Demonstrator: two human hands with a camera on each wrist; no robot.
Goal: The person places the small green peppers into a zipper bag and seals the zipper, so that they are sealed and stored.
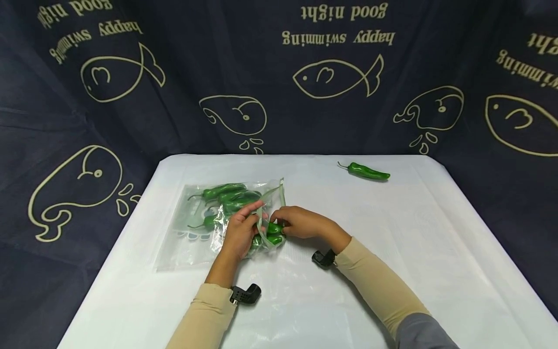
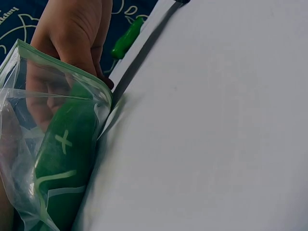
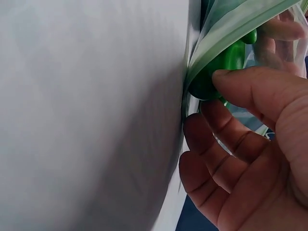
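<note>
A clear zip bag (image 1: 174, 247) lies on the table with several long green chili peppers (image 1: 225, 192) inside. My left hand (image 1: 240, 232) grips the bag near its green-edged mouth (image 3: 240, 38) and keeps it apart. Through the plastic in the right wrist view, fingers of the left hand (image 3: 274, 45) show. At the mouth, my right hand (image 1: 305, 222) pinches the end of a green chili pepper (image 3: 226, 65) between thumb and fingers. Most of that pepper is within the bag, and another pepper (image 1: 274, 239) sits beside it at the opening.
One loose green chili pepper (image 1: 368, 171) lies near the far edge of the white-covered table (image 1: 414, 232), right of centre. Behind the table hangs a dark curtain (image 1: 270, 58) with fish and whale drawings.
</note>
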